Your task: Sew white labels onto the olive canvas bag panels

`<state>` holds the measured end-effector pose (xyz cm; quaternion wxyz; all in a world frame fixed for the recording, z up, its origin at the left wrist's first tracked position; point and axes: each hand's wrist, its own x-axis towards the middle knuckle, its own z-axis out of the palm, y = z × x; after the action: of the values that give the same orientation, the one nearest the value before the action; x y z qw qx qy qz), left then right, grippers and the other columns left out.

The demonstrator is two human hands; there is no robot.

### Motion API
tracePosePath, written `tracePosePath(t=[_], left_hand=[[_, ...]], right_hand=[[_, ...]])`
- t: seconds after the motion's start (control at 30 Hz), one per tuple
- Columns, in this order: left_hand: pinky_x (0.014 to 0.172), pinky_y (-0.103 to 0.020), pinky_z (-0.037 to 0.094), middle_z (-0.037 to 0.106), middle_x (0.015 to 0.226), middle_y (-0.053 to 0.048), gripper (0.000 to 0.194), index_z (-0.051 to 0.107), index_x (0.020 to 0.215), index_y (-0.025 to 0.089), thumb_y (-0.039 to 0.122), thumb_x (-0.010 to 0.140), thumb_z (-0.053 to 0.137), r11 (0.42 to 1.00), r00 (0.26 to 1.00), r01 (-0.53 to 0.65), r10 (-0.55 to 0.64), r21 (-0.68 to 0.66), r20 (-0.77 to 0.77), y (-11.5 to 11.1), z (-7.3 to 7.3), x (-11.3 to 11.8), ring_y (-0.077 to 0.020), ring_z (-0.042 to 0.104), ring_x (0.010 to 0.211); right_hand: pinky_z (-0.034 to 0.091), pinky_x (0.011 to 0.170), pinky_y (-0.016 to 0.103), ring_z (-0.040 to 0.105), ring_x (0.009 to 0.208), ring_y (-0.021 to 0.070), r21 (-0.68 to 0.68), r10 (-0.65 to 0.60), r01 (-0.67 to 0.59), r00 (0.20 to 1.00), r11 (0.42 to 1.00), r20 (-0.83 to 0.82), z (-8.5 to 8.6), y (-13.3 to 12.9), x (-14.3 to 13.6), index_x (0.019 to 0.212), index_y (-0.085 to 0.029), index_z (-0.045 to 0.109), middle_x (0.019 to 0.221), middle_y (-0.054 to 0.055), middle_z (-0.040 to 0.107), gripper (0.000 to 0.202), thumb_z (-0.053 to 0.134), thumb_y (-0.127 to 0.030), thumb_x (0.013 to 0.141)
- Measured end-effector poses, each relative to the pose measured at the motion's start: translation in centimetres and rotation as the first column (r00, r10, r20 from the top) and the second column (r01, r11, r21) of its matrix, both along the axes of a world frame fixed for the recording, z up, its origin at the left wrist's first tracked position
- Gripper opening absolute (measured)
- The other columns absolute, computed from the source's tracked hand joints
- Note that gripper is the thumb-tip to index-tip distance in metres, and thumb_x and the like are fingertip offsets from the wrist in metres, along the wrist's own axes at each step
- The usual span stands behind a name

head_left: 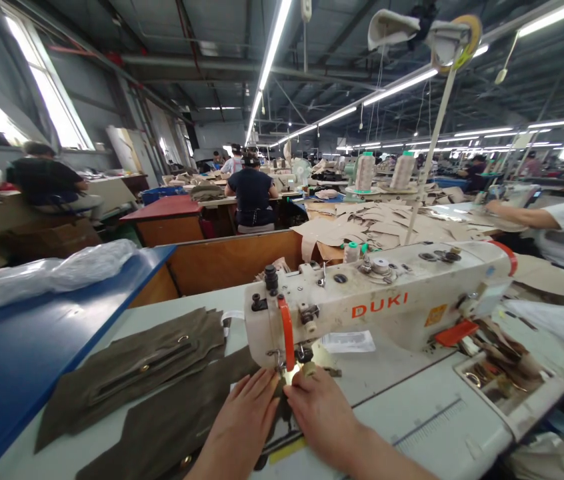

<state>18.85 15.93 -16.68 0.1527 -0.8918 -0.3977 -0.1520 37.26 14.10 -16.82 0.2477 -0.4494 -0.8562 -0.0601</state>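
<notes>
A white sewing machine (332, 310) with an orange guard stands in front of me, its needle area lit. Close to the needle, my left hand (247, 410) lies flat with fingers stretched out on a dark olive fabric piece (172, 407). My right hand (325, 413) is curled beside it at the presser foot, thumb and fingers closed on the edge of the same fabric. The needle tip is hidden by the hands. Left of the machine lies a stack of olive fabric panels (147, 353) with a zipper-like slit and brass eyelets.
A small parts tray (512, 393) with rings and scraps sits at the right. A blue table (77, 320) bearing plastic wrap (62, 270) adjoins on the left. Behind the machine are beige cut pieces (357, 223) and thread cones (365, 173). A co-worker's arm (527, 215) is at right.
</notes>
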Motion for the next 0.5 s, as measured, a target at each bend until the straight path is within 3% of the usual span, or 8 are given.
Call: tracePosePath(t=[0.27, 0.4, 0.5], left_hand=[[0.093, -0.039, 0.053, 0.068, 0.121, -0.008, 0.036, 0.062, 0.12, 0.019, 0.02, 0.092, 0.04, 0.999, 0.999, -0.035, 0.036, -0.036, 0.026, -0.1, 0.4, -0.2, -0.0206, 0.064, 0.111], [0.095, -0.034, 0.052, 0.064, 0.127, -0.004, 0.038, 0.056, 0.127, 0.023, 0.021, 0.09, 0.045, 0.999, 0.998, -0.028, 0.03, -0.03, 0.05, -2.9, -0.1, -1.7, -0.0179, 0.061, 0.115], [0.095, -0.03, 0.052, 0.061, 0.132, -0.004, 0.046, 0.047, 0.135, 0.022, 0.024, 0.089, 0.049, 0.999, 0.999, 0.004, -0.006, 0.052, 0.047, -5.5, 0.4, -3.0, -0.0172, 0.058, 0.119]], right_hand=[[0.043, 0.075, 0.031, 0.053, 0.077, 0.0193, 0.002, 0.0, 0.0, 1.0, 1.0, 0.021, 0.9, -0.6, 0.3, 0.078, -0.018, 0.059, 0.08, 0.004, 0.061, 0.012, 0.057, -0.012, 0.088], [0.043, 0.074, 0.03, 0.054, 0.079, 0.019, -0.005, 0.033, -0.033, 0.996, 0.999, -0.082, 0.9, -1.2, 0.6, 0.082, -0.019, 0.062, 0.08, 0.003, 0.061, 0.011, 0.057, -0.009, 0.086], [0.043, 0.078, 0.03, 0.054, 0.082, 0.0187, -0.021, 0.06, -0.065, 0.981, 0.998, -0.185, 0.7, -1.5, 0.9, 0.084, -0.019, 0.063, 0.082, 0.003, 0.061, 0.014, 0.056, -0.007, 0.086]])
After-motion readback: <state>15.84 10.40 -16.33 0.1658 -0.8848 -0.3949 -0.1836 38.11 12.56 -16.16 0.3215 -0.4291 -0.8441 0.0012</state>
